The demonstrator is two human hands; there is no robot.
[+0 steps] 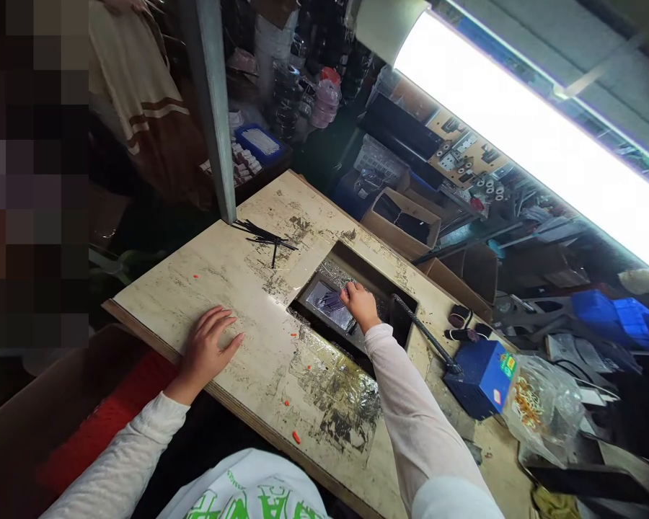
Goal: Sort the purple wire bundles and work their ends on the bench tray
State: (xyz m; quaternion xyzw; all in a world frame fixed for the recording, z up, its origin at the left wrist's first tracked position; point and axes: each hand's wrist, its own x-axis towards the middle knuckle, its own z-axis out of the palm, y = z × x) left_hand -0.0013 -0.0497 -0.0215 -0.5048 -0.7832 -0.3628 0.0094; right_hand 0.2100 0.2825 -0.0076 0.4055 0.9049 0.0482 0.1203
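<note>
My left hand (208, 349) lies on the near left part of the worn wooden table (249, 310), fingers spread, holding nothing. Over a rectangular recess (400, 295) in the tabletop, my right hand (360, 303) has its fingers pressed together at the edge of a bundle of thin purple strips (332, 300). These strips lie on a shiny, film-like surface inside the recess. What exactly the fingertips grip is partly hidden. A dark rod (427, 333) reaches from a blue box (479, 378) to the recess, right of my right hand.
Black strips (265, 236) lie near a metal post (216, 130). Small orange bits (296, 437) dot the table. Dark rolls (461, 324) and a plastic bag (544, 404) sit at the right. Behind stand cardboard boxes (403, 223); a bright lamp (519, 122) hangs overhead.
</note>
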